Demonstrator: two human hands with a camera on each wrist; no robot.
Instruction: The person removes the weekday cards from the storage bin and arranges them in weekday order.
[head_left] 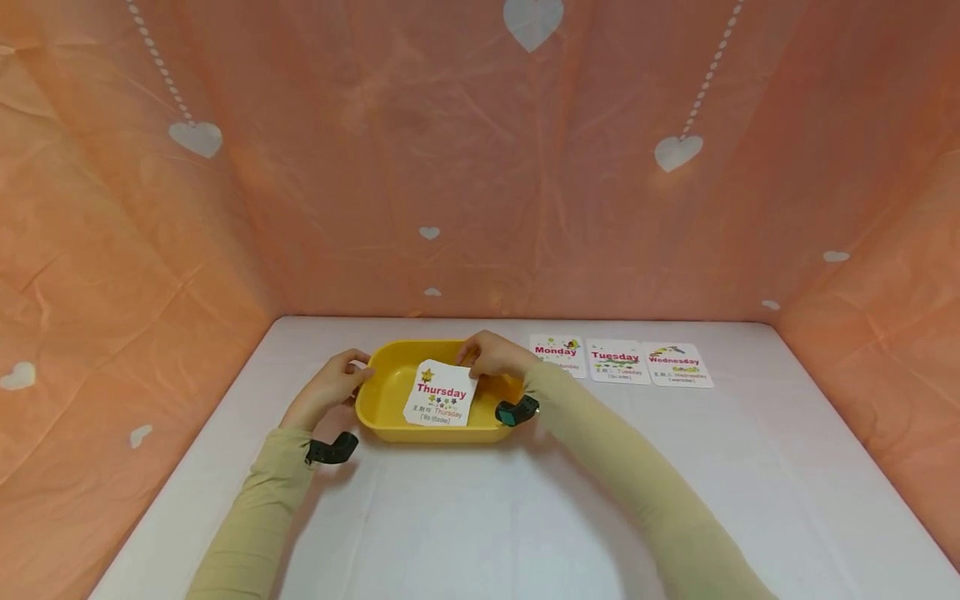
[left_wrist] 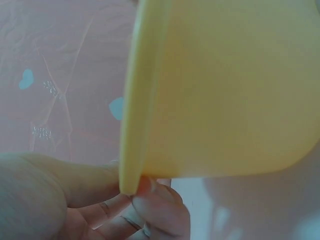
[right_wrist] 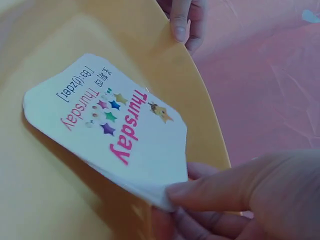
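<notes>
A white card printed "Thursday" point(head_left: 441, 393) with small stars is tilted inside a yellow plastic basin point(head_left: 386, 400). My right hand point(head_left: 498, 357) pinches the card's upper right corner between thumb and fingers, over the basin's far right side. In the right wrist view, the thumb point(right_wrist: 215, 195) lies on top of the card and the fingers are beneath it. My left hand point(head_left: 330, 385) grips the basin's left end. Its thumb point(left_wrist: 90, 182) presses the inner side of the rim while curled fingers point(left_wrist: 162, 207) hold from outside, as the left wrist view shows.
Right of the basin, three cards lie in a row: Monday point(head_left: 556, 353), Tuesday point(head_left: 617, 360) and Wednesday point(head_left: 678, 365). A white cloth covers the table point(head_left: 450, 517). Orange-pink curtains point(head_left: 480, 167) with white hearts enclose its back and sides.
</notes>
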